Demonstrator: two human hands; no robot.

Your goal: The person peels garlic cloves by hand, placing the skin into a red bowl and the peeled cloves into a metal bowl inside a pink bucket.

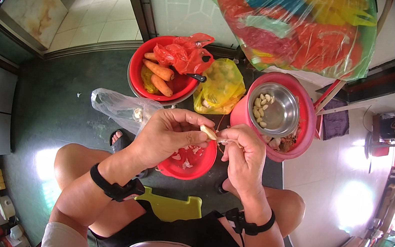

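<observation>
My left hand (165,134) pinches a pale garlic clove (208,132) between thumb and fingers. Close on its right, my right hand (244,154) grips a thin piece of garlic skin (228,141) at the clove's end. Beneath both hands, a red plastic basin (185,173) holds scraps of skin. Several peeled cloves (261,108) lie in a steel bowl (282,114), which rests in a pink bucket (239,110) over garlic and brownish scraps. A clear plastic bag (118,106) with a garlic bulb (138,114) lies beside my left hand.
Beyond the hands, a red basin (134,73) holds carrots (157,69), a red plastic bag (184,55) and a black-handled knife (196,77). A yellow bag (223,85) stands beside it. A large green bag of plastic bags (300,35) is at the top right. A yellow-green stool (170,207) is between the legs.
</observation>
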